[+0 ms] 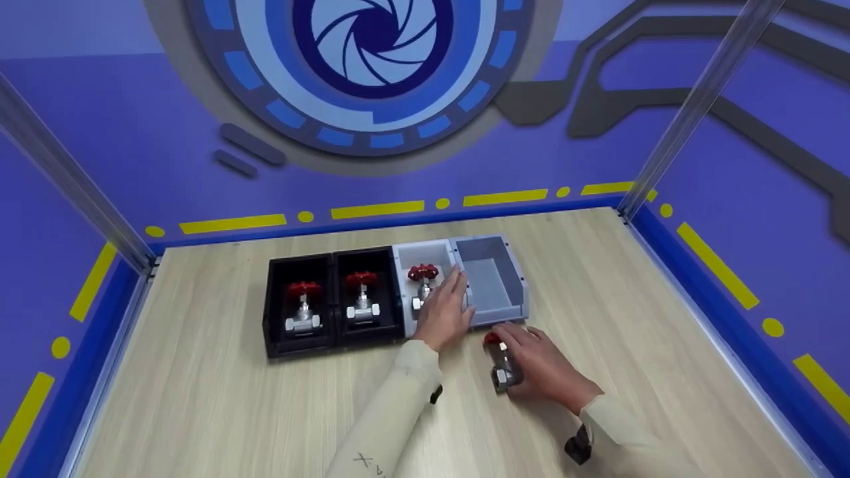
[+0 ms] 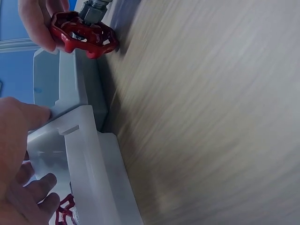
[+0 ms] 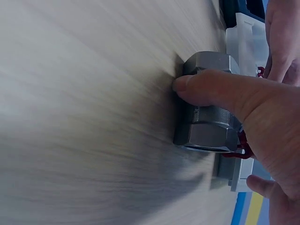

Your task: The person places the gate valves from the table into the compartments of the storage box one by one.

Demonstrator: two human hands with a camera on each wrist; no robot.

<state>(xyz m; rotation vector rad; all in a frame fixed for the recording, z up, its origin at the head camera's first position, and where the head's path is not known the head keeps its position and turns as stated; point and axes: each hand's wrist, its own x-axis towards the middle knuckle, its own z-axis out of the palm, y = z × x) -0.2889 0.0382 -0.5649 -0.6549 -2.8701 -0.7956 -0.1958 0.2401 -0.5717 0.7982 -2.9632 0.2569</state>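
My right hand (image 1: pixel 541 365) grips a metal gate valve (image 1: pixel 503 378) with a red handwheel, in front of the grey bin (image 1: pixel 491 282). In the right wrist view, the thumb (image 3: pixel 201 89) lies across its hexagonal steel body (image 3: pixel 208 133), close to the tabletop. Over the white bin (image 1: pixel 425 247) lies my left hand (image 1: pixel 445 315), with fingers extended in the head view. Its thumb (image 2: pixel 35 115) touches the rim between the white and grey bins, while other fingers reach into the white bin, near another red-wheeled valve (image 1: pixel 424 273) partly hidden by the hand.
Left of the white bin stand two black bins (image 1: pixel 269 299), each with a red-wheeled valve, one valve (image 1: pixel 303 309) and another valve (image 1: pixel 362 299). All bins form a row on the wooden table (image 1: pixel 199 398). Blue printed panels (image 1: pixel 372 179) enclose the table behind and at both sides.
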